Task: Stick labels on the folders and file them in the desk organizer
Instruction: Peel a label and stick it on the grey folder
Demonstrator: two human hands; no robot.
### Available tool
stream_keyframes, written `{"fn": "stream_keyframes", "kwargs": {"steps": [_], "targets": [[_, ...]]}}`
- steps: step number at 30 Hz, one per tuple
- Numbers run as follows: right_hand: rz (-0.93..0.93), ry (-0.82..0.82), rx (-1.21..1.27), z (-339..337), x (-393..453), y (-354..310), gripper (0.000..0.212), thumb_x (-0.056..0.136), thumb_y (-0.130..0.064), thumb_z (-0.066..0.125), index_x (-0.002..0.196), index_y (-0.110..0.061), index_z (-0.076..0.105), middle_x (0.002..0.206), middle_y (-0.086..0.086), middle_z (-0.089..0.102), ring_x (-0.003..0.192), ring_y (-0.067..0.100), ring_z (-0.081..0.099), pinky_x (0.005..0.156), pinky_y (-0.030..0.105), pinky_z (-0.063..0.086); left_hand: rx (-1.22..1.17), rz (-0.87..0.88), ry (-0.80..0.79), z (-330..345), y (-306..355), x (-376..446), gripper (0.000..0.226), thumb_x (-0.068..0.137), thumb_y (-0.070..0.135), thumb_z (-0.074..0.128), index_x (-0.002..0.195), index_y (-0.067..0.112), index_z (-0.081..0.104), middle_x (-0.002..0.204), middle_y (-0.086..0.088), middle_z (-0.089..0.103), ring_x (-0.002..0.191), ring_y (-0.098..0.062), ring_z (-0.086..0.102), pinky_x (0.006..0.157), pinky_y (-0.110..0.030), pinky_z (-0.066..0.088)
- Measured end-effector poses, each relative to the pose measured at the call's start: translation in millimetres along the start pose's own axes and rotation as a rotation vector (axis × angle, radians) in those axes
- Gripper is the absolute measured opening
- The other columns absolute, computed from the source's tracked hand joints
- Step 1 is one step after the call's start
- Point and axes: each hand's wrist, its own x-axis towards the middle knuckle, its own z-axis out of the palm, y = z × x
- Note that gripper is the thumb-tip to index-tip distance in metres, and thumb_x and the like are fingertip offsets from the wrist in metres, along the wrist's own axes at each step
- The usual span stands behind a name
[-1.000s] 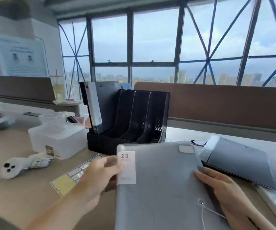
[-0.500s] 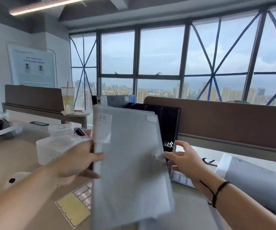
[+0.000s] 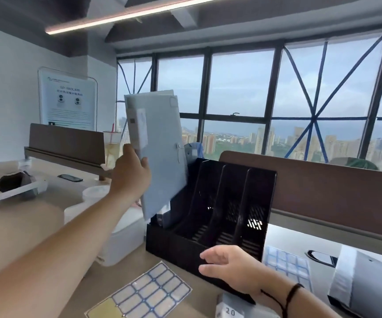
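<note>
My left hand (image 3: 131, 175) grips a grey folder (image 3: 160, 152) by its spine edge and holds it upright and tilted above the left end of the black desk organizer (image 3: 210, 228). A white label is stuck on the folder's spine. The folder's lower corner reaches down to the leftmost slot, where another folder (image 3: 164, 218) stands. My right hand (image 3: 233, 269) hovers with relaxed fingers in front of the organizer's front wall and holds nothing. The three slots to the right stand empty.
A label sheet (image 3: 144, 294) lies on the desk in front, another sheet (image 3: 288, 265) to the organizer's right. A grey folder (image 3: 369, 281) lies at the far right. A white plastic box (image 3: 121, 239) stands left of the organizer. A drink cup (image 3: 112, 148) stands behind.
My left hand has lifted the folder from the desk and turned it upright over the organizer. My right hand has let go of it and dropped to the organizer's front.
</note>
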Motion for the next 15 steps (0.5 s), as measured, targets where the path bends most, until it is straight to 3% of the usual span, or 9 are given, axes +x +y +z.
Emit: {"fn": "stream_keyframes", "kwargs": {"steps": [5,9,13,15], "targets": [[-0.007,0.067,-0.018,-5.6,-8.1,9.1,0.029,0.084,-0.042,0.076,0.110,-0.032,0.070,0.104,-0.015,0.075,0.096,-0.009,0.067,0.090,0.010,0.049,0.075,0.008,-0.035,38.2,-3.1,12.4,0.017,0.096,0.025,0.052,0.101,0.012,0.042,0.097,-0.016,0.062,0.075,-0.041,0.069,0.072,-0.050,0.058],[0.033,0.001,0.039,0.1,-17.4,22.6,0.027,0.083,-0.037,0.078,0.107,-0.027,0.072,0.094,-0.016,0.078,0.092,-0.006,0.070,0.083,0.007,0.048,0.021,-0.025,-0.064,71.4,-0.8,17.7,0.017,0.097,0.021,0.053,0.102,0.009,0.042,0.103,-0.013,0.057,0.083,-0.029,0.059,0.077,-0.039,0.051],[0.101,-0.094,0.349,6.5,-34.6,40.7,0.016,0.091,-0.011,0.071,0.104,-0.004,0.076,0.099,0.008,0.079,0.099,0.017,0.074,0.084,0.018,0.054,0.013,-0.063,-0.034,95.0,-5.6,13.3,0.028,0.100,0.022,0.052,0.118,0.002,0.047,0.115,-0.016,0.054,0.099,-0.031,0.056,0.079,-0.036,0.043],[0.270,-0.154,0.407,0.0,-9.0,125.4,0.028,0.086,-0.008,0.069,0.112,-0.007,0.076,0.114,0.029,0.069,0.111,0.036,0.068,0.079,0.028,0.058,0.010,-0.065,-0.001,101.5,-9.8,5.6,0.034,0.100,0.021,0.052,0.125,-0.001,0.047,0.120,-0.020,0.055,0.110,-0.035,0.055,0.083,-0.037,0.040]]}}
